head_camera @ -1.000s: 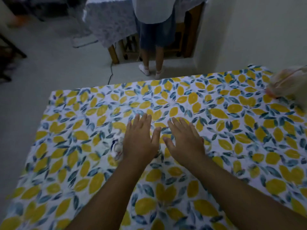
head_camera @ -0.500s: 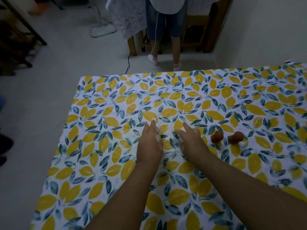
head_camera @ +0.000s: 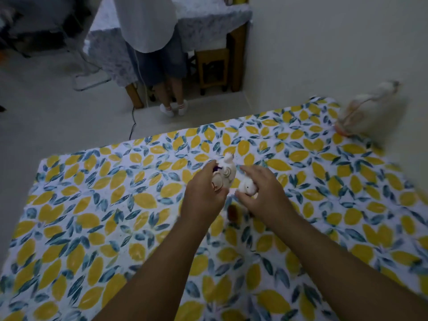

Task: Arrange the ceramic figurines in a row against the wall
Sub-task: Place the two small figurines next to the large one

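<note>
Left hand [head_camera: 203, 193] is clenched around a white figurine with swirl marks [head_camera: 225, 174], lifted clear of the lemon-print cloth [head_camera: 92, 205] on the bench; the figurine's top pokes out above the fingers. Right hand [head_camera: 261, 188] grips a smaller white rounded figurine [head_camera: 247, 186], also off the cloth, just beside the first, and the two pieces look close to touching. A small brown figurine [head_camera: 232, 212] sits on the cloth below and between the wrists, partly hidden, details unclear. Far right, a blurred pale figurine [head_camera: 361, 110] stands by the wall [head_camera: 324, 54]; likely the start of the row. Step in hand: carry both pieces across to the wall side. To do it well, separate the hands first so ceramic doesn't knock ceramic, keep each piece upright, and travel above the cloth rather than dragging, since the fabric could bunch up. Set one down at a time next to the pale piece, base flat, back close to the wall, same facing, even gaps. Release only once it stands steady; soft cloth could let a narrow base tip. A person [head_camera: 157, 54] stands in the background, not involved.
</note>
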Available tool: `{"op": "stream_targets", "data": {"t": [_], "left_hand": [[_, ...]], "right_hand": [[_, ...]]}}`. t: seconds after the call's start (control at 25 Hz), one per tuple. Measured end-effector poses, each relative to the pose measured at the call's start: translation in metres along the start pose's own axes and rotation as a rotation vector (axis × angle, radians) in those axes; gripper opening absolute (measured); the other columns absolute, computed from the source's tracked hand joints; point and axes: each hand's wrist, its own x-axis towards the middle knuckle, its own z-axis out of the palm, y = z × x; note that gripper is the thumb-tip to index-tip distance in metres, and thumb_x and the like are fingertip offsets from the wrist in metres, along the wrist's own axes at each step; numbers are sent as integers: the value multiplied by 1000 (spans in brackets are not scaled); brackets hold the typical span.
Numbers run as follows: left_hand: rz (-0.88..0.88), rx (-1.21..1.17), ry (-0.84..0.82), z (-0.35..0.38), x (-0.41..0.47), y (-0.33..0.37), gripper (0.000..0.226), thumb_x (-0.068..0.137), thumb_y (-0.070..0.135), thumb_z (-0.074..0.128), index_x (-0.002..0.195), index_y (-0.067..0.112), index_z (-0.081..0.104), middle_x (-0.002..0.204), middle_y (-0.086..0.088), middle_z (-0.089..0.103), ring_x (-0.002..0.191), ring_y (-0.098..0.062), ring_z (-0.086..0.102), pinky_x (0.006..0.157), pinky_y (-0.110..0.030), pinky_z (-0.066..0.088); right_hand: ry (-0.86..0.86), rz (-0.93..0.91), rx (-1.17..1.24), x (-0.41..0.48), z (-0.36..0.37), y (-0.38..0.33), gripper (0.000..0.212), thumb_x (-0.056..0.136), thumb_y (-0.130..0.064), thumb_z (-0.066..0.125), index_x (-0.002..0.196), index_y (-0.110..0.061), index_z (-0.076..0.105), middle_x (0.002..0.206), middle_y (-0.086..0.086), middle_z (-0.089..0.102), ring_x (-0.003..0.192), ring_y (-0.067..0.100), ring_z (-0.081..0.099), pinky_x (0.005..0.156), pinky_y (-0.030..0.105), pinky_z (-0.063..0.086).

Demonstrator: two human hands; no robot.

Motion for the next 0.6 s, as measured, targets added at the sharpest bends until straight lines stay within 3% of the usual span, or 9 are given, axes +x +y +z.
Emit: {"op": "stream_targets", "data": {"t": [0.12,0.24,0.44,0.6], "left_hand": [[59,-11,-139,72,32,56,63,82,26,80,139,20,53,128,-3,65,113,-20,62,88,-30,52],[148,13,-296,153,63,104,61,84,23,77,140,20,52,135,-6,59,118,-24,58,94,-36,50],[271,71,-491,286,107,170,56,81,18,78,132,19,56,126,-8,63,109,-29,60,79,-31,46],[339,103,-531,351,146,200,50,80,20,76,127,18,58,118,-11,67,102,-33,63,76,-39,54]], "right_hand": [[126,174,57,4,-66,72,66,79,-35,86,137,-20,57,136,4,57,115,20,57,91,41,56],[225,303,71,2,-117,151,69,77,-33,87,138,-16,59,144,8,55,127,24,54,98,42,55],[366,501,9,3,-173,263,56,79,-34,85,128,-16,64,128,8,61,116,29,58,87,34,48],[463,506,1,19,-192,310,51,78,-36,86,122,-18,66,126,9,56,110,26,56,83,30,44]]}}
